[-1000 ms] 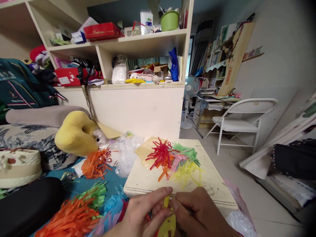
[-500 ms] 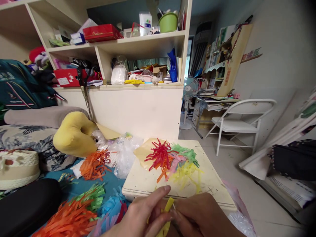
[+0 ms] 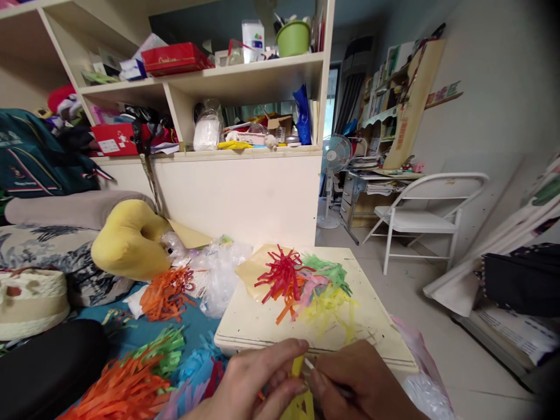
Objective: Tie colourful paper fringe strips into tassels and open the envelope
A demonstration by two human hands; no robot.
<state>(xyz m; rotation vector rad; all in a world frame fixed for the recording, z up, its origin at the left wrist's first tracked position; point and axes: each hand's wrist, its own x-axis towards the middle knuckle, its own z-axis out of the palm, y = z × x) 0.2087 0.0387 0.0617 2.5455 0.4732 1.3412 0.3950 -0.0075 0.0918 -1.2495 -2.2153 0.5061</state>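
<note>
Low in the head view, my left hand [image 3: 254, 379] is closed with its thumb and fingers pinching a yellow paper strip [image 3: 298, 407]. Right beside it, my right hand [image 3: 356, 376] is closed around a thin stick with a pale tip [image 3: 308, 363]; most of the stick is hidden by the fingers. The pale tip is close to the top of the yellow strip. Just beyond both hands, a cream tabletop [image 3: 251, 326] bears bunches of cut paper strips: red [image 3: 282, 274], green [image 3: 335, 273], pink [image 3: 312, 287] and yellow [image 3: 335, 306].
Orange fringe [image 3: 118, 388], green fringe [image 3: 168, 345] and blue fringe [image 3: 196, 364] lie on the teal cloth at left. Clear plastic bags [image 3: 223, 277] touch the table's left side. A yellow cushion [image 3: 126, 239] and a black case [image 3: 52, 367] are further left. A white folding chair [image 3: 420, 221] stands at right.
Both hands stay together at the bottom. My right hand has shifted slightly, and more of the pale stick tip shows beside the yellow strip. The view has turned a little.
</note>
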